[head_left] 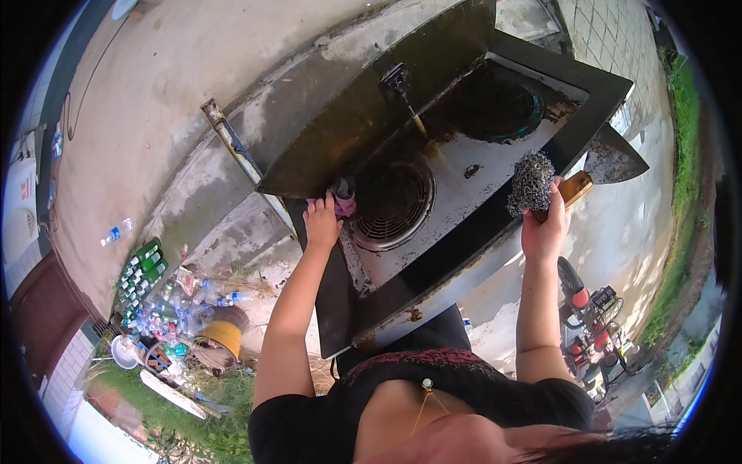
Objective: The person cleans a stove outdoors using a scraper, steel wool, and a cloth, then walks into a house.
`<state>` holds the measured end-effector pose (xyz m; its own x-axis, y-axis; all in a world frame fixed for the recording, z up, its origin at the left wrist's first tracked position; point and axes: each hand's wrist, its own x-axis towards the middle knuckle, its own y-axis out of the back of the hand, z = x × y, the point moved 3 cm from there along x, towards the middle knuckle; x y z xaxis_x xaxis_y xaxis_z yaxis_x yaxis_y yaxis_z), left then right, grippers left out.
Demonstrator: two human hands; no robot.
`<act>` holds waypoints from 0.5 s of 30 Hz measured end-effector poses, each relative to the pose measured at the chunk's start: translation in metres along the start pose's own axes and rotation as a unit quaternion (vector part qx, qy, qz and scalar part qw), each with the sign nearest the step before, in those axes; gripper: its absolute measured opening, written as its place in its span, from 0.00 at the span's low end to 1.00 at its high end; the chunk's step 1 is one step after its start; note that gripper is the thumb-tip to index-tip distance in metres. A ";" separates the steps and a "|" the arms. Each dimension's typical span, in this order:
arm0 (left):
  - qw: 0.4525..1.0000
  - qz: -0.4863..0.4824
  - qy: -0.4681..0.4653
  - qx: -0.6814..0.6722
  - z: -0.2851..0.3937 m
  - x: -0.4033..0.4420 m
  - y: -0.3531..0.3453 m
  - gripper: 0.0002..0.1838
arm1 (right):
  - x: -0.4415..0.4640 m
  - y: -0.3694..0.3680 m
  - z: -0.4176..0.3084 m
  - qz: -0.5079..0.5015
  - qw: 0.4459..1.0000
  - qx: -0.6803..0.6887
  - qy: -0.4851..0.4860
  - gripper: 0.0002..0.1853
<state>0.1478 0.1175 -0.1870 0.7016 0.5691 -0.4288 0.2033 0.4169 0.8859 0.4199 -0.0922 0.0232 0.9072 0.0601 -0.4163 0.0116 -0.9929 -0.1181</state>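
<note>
My left hand [323, 222] presses on a crumpled pink-purple cloth [345, 204] at the stove's left corner, fingers bent over it. In my right hand [547, 228] is a grey steel wool scourer [532, 182], held above the stove's front edge. A scraper with a wooden handle [576, 188] and a wide metal blade [614, 157] sticks out to the right from the same hand. The dirty stove [464, 203] has a left burner [393, 203] and a blackened right burner [495, 104]. Rust and grime cover its top.
A dark splash panel [340, 108] rises behind the burners, with a brush-like tool [403, 91] against it. To the left lie green bottles [143, 271], plastic bottles [174, 313] and a yellow bucket [220, 338]. A red-and-black machine [599, 325] stands at right.
</note>
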 end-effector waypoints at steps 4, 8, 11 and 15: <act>0.946 -0.087 0.105 -0.295 -0.053 -0.006 -0.040 0.20 | 0.014 0.028 0.020 -0.019 0.984 0.167 0.053 0.15; 0.665 0.035 0.228 -0.710 -0.082 -0.079 0.024 0.17 | 0.014 0.027 0.022 -0.173 0.943 0.267 0.098 0.18; 0.595 0.099 0.227 -0.765 -0.064 -0.110 0.101 0.20 | 0.015 0.029 0.023 -0.182 0.938 0.278 0.094 0.18; 0.602 0.018 0.205 -0.772 -0.029 -0.113 0.119 0.21 | 0.015 0.028 0.023 -0.260 0.925 0.258 0.099 0.18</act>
<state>0.0722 0.1232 -0.0384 0.3947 0.5933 -0.7016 -0.9054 0.3809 -0.1873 0.4240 -0.1166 -0.0071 0.8952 0.4454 -0.0158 0.3117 -0.6511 -0.6921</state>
